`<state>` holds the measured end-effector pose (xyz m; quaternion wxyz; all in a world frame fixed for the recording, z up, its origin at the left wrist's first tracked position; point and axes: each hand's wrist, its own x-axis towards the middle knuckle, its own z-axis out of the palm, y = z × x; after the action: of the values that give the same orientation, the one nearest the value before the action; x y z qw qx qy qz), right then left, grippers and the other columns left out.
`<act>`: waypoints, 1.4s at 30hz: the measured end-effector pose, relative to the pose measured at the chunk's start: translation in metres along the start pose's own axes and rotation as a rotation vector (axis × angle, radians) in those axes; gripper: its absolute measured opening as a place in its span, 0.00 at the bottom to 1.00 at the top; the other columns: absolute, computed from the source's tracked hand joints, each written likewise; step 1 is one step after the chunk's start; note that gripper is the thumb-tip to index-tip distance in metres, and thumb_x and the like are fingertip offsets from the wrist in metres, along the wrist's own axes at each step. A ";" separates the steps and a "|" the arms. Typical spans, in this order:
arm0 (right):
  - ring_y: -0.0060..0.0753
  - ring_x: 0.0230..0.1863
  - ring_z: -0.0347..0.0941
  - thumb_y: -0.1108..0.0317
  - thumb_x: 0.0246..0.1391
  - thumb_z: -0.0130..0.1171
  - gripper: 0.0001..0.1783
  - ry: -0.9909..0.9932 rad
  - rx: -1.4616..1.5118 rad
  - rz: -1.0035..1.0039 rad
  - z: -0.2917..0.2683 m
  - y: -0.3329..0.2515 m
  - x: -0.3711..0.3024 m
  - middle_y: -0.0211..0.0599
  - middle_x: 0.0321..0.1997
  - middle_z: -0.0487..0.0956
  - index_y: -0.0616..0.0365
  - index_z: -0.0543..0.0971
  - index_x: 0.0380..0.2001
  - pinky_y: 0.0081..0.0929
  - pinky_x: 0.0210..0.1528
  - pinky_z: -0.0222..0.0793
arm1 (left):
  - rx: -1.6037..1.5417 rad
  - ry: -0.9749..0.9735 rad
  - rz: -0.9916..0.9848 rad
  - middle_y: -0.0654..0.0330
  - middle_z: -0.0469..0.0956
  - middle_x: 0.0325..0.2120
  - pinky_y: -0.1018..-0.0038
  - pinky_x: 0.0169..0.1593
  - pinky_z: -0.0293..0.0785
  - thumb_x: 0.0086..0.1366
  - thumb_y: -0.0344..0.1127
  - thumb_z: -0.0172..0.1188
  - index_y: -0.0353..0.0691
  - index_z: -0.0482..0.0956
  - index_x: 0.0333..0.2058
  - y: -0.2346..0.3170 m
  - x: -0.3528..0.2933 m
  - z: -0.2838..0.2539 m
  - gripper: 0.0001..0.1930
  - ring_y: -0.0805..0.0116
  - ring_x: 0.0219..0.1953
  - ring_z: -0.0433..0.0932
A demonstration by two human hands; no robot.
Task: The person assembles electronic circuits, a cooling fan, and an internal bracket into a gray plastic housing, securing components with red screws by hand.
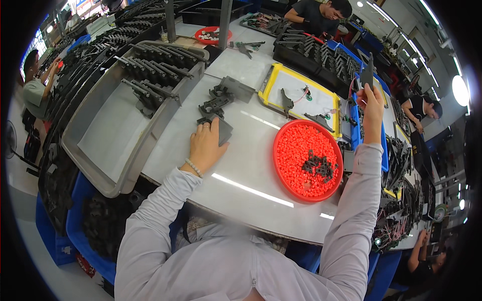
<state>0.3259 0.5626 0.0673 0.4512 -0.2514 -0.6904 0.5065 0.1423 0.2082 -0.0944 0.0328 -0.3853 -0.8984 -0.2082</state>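
Note:
My left hand (pixel 206 148), with a beaded bracelet at the wrist, grips a dark grey plastic part (pixel 224 132) with a flat plate, low over the white table (pixel 241 170). Just beyond it, similar dark parts (pixel 215 104) lie in a short row, one with a broad flat plate (pixel 238 89). Raised at the right, my right hand (pixel 371 108) pinches a flat dark plastic piece (pixel 368 72) that points upward. Between my arms sits a round red tray (pixel 277 163) of small bright red pieces (pixel 296 150), with small black clips (pixel 321 166) on top.
A grey bin (pixel 128 175) with rows of dark parts stands at left. Beyond the red tray is a yellow-edged tray (pixel 268 85) with dark parts and wires. Blue bins (pixel 384 150) line the right side. A metal post (pixel 225 25) rises at the far side. Other people work around.

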 end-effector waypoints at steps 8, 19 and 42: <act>0.17 0.23 0.62 0.68 0.59 0.48 0.12 -0.131 0.171 -0.078 -0.030 -0.047 -0.136 0.29 0.22 0.69 0.67 0.71 0.40 0.14 0.30 0.60 | -0.909 -0.076 -0.038 0.51 0.72 0.41 0.73 0.42 0.71 0.56 0.35 0.60 0.31 0.57 0.56 -0.010 -0.033 -0.007 0.32 0.66 0.40 0.74; 0.16 0.26 0.66 0.69 0.53 0.54 0.12 -0.358 0.159 0.192 -0.004 -0.036 -0.258 0.32 0.30 0.75 0.68 0.74 0.36 0.13 0.28 0.59 | -2.301 -0.769 -0.180 0.52 0.72 0.43 0.57 0.47 0.74 0.62 0.50 0.45 0.41 0.57 0.58 0.041 -0.057 -0.031 0.29 0.60 0.42 0.74; 0.20 0.39 0.68 0.71 0.55 0.49 0.11 -0.410 0.379 0.400 0.051 0.012 -0.267 0.31 0.38 0.73 0.65 0.73 0.39 0.20 0.41 0.64 | -1.884 -0.485 -0.025 0.58 0.70 0.45 0.76 0.47 0.70 0.60 0.36 0.57 0.34 0.63 0.54 0.098 -0.070 -0.021 0.25 0.71 0.46 0.72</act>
<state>0.4048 0.3282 -0.0462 0.2335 -0.1865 -0.5975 0.7441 0.2584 0.2123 -0.0562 -0.4773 -0.2764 -0.3502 -0.7571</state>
